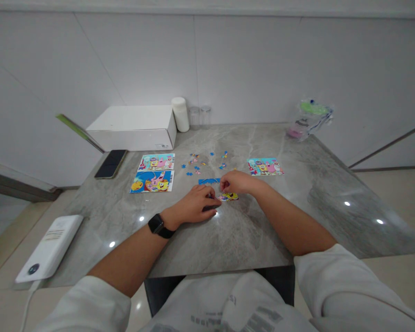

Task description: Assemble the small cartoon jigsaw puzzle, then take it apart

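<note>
A partly joined puzzle (209, 181) with blue and yellow parts lies on the grey marbled table between my hands, partly covered by them. My left hand (199, 203), with a black watch at the wrist, rests at its left and lower edge, fingers apart. Over its upper right side my right hand (235, 182) has its fingers curled together; what they hold, if anything, is hidden. Loose puzzle pieces (195, 160) are scattered just beyond. Two cartoon picture cards, one pink and teal (157, 162), one blue (152, 181), lie at the left. A completed-looking cartoon picture (265, 167) lies at the right.
A phone (111, 164) and a white box (131, 128) are at the back left, beside a white bottle (180, 114) and two clear jars (199, 117). A plastic bag (310, 120) sits at the back right corner. A white power bank (50, 249) with a cable is front left.
</note>
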